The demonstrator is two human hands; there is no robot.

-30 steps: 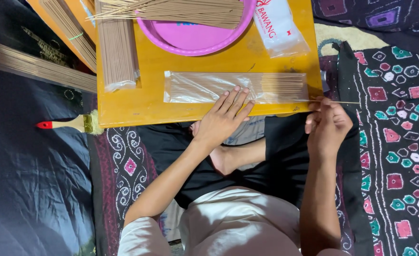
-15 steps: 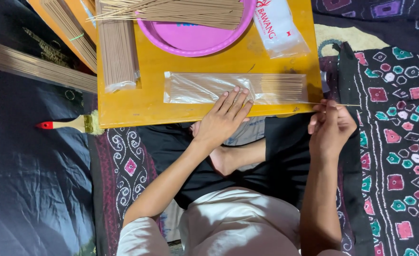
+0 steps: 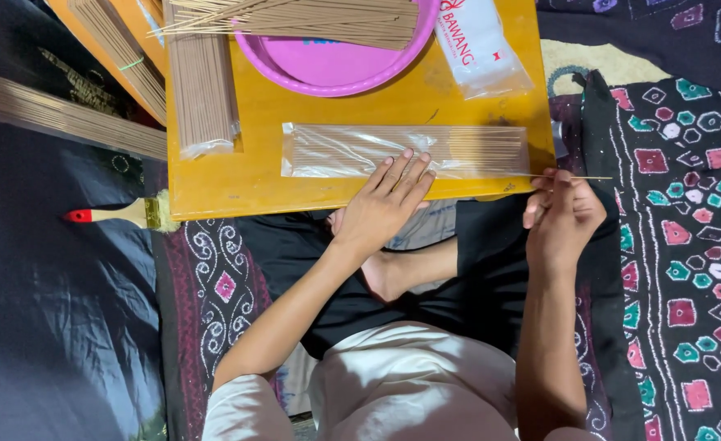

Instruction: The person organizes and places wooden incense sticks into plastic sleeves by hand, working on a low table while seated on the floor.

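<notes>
Bare skin nearest the camera: two forearms reach up from a lap in pale shorts, legs crossed on a patterned dark cloth. The right hand hovers just off the table's near right corner, its fingers pinched together on a single thin stick that pokes out to the right over the cloth. The left hand lies flat, fingers spread, pressing down the near edge of a clear plastic sleeve; nothing is clasped in that grip, it is open on the film.

That sleeve lies lengthwise along the front of the yellow table, and a bunch of brown sticks fills its right half; the left half looks empty, though glare makes it hard to be sure. Left of it sits a second sleeve packed full of sticks, standing lengthwise away from the person.

Off the table to the left, a paintbrush with a red-tipped handle rests on dark blue fabric. Farther back, a pink round tray carries a loose heap of sticks, cut off by the top edge. Beside it on the right is a white packet with red print, also cropped. At far left, more stick bundles trail out of view, partly blurred.
</notes>
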